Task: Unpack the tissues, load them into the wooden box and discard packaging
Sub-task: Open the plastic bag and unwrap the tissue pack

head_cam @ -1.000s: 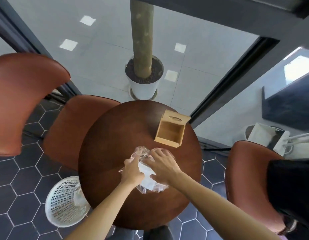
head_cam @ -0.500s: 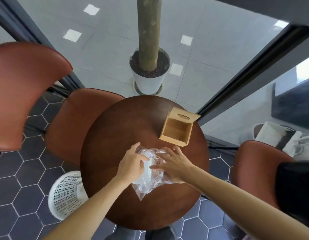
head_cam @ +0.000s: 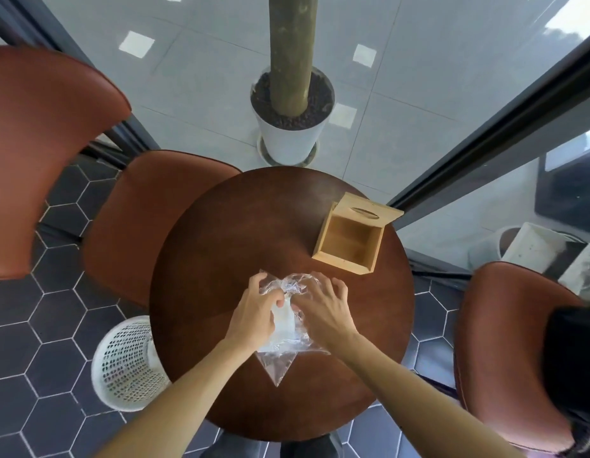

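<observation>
A pack of white tissues (head_cam: pixel 283 320) in crinkled clear plastic wrap (head_cam: pixel 277 365) lies on the round dark wooden table (head_cam: pixel 221 252). My left hand (head_cam: pixel 254 312) grips the wrap on the pack's left side. My right hand (head_cam: pixel 321 312) presses on its right side, fingers curled over the plastic. The loose top of the wrap bunches up between my fingertips. The light wooden box (head_cam: pixel 349 242) stands open and empty at the table's far right, its slotted lid (head_cam: pixel 368 211) tilted back.
A white perforated waste basket (head_cam: pixel 127 361) stands on the floor left of the table. Brown chairs sit at the left (head_cam: pixel 148 219) and right (head_cam: pixel 505 342). A potted trunk in a white planter (head_cam: pixel 290 127) stands beyond the table, glass walls behind.
Both hands have shifted on the pack, drawing closer together and pinching the wrap's top. The pack has turned so a plastic corner points toward me. The camera has tilted.
</observation>
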